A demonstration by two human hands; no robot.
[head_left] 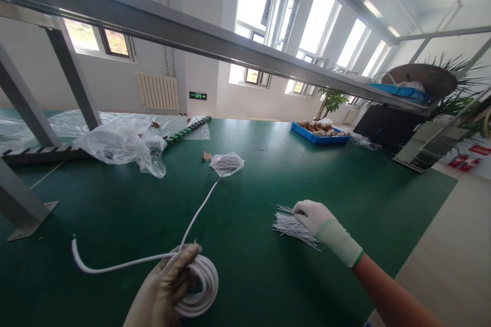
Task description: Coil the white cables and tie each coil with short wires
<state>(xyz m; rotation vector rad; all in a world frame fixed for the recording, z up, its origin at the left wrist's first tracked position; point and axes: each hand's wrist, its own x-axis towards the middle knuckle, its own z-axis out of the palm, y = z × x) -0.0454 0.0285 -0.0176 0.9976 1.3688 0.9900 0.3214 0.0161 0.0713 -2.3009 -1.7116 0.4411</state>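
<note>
My left hand, in a glove, is closed around a coil of white cable at the near edge of the green table. One free end of the cable curls off to the left; another length runs up toward a small plastic bag of thin ties. My right hand, in a white glove with a green cuff, rests with bent fingers on a loose pile of thin white wire ties. Whether its fingers pinch a tie is hidden.
Crumpled clear plastic bags lie at the back left beside a black and green slotted strip. A blue tray of brownish parts sits far right. A grey metal frame with a foot plate stands left; a beam crosses overhead.
</note>
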